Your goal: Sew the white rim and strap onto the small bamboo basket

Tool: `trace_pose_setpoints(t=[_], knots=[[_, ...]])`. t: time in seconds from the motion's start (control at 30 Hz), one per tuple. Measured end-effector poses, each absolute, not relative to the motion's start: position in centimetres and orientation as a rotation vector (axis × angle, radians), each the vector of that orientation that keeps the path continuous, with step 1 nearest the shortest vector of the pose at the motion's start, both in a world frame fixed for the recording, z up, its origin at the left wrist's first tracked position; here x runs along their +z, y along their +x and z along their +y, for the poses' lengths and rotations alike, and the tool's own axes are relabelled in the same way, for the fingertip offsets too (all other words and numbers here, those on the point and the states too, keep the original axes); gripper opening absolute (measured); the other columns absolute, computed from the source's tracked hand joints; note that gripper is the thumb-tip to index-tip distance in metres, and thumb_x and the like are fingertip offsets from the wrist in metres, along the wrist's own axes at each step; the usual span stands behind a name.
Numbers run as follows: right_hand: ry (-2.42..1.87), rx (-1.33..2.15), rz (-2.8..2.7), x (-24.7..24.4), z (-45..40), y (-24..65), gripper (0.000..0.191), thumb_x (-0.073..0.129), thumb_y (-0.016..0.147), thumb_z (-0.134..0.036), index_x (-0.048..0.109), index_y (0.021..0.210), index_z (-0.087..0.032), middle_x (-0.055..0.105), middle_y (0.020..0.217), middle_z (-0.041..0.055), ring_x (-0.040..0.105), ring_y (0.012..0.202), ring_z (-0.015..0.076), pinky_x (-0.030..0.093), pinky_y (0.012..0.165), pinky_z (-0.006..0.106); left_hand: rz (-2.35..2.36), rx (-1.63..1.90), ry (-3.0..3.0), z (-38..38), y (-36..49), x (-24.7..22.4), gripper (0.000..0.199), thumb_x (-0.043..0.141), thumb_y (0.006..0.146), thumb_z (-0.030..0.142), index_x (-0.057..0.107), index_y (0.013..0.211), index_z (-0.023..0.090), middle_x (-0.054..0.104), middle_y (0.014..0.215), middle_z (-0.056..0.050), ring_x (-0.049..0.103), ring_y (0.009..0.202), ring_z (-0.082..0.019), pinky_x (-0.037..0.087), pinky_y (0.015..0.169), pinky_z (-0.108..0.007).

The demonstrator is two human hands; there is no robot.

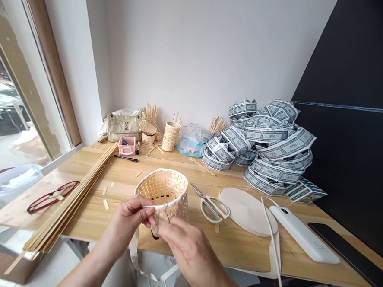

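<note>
The left hand [128,221] firmly pinched the rim [146,205] of the woven bamboo basket [163,190], held just over the tabletop's [211,255] front edge, while the right hand [188,252] closed on a thin dark strand [166,214], keeping it taut against the wall.

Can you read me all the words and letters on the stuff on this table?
"YSL": the metal letters on the flap of the pale green quilted handbag.
Printed paper bands: the print is too small to read.
White plastic device: a small mark near one end, too blurred to read.
</note>
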State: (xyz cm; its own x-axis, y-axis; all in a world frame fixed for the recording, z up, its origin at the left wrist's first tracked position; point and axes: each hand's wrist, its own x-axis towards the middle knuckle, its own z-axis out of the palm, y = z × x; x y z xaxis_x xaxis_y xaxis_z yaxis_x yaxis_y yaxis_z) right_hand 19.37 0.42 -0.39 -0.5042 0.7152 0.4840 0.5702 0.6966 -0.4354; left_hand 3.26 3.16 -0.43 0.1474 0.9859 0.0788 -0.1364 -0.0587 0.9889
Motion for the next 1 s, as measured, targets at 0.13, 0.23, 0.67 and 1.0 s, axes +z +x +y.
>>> trace_pose_setpoints(t=[0.13, 0.23, 0.67, 1.0], knots=[[-0.952, 0.363, -2.312, 1.1, 0.5, 21.5, 0.024, 0.038, 0.086, -0.009, 0.057, 0.075, -0.018, 0.050, 0.064, -0.0003, 0.047, 0.057, 0.0104, 0.035, 0.052, 0.020, 0.975, 1.161, 1.255, 3.2, 3.1, -0.1, 0.026, 0.066, 0.067, 0.039, 0.062, 0.062, 0.014, 0.059, 0.049, 0.001, 0.051, 0.048, -0.010, 0.042, 0.051, -0.021], [-1.052, 0.407, -2.181, 2.2, 0.7, 23.5, 0.020, 0.040, 0.086, -0.014, 0.055, 0.074, -0.019, 0.052, 0.064, -0.0004, 0.048, 0.059, 0.0110, 0.035, 0.054, 0.022, 0.994, 1.102, 1.291, 3.2, 3.0, 0.1, 0.029, 0.067, 0.065, 0.042, 0.062, 0.061, 0.014, 0.059, 0.048, 0.000, 0.051, 0.048, -0.010, 0.043, 0.050, -0.021], [-0.858, 1.078, -0.817, 3.5, 5.6, 27.9, 0.025, 0.076, 0.053, -0.026, 0.057, 0.066, -0.017, 0.034, 0.044, -0.0098, 0.030, 0.038, 0.0009, 0.021, 0.036, 0.012, 0.941, 0.971, 1.366, 2.5, 3.0, 0.2, 0.033, 0.065, 0.067, 0.045, 0.060, 0.065, 0.013, 0.062, 0.052, -0.002, 0.055, 0.049, -0.011, 0.045, 0.051, -0.021], [-0.885, 1.062, -0.893, 2.6, 6.0, 27.8, 0.024, 0.073, 0.058, -0.029, 0.054, 0.068, -0.017, 0.034, 0.046, -0.0098, 0.032, 0.039, 0.0019, 0.021, 0.038, 0.014, 0.973, 0.844, 1.412, 3.1, 2.7, -0.9, 0.028, 0.066, 0.066, 0.039, 0.056, 0.062, 0.013, 0.052, 0.059, 0.004, 0.058, 0.041, -0.009, 0.033, 0.035, -0.015]])
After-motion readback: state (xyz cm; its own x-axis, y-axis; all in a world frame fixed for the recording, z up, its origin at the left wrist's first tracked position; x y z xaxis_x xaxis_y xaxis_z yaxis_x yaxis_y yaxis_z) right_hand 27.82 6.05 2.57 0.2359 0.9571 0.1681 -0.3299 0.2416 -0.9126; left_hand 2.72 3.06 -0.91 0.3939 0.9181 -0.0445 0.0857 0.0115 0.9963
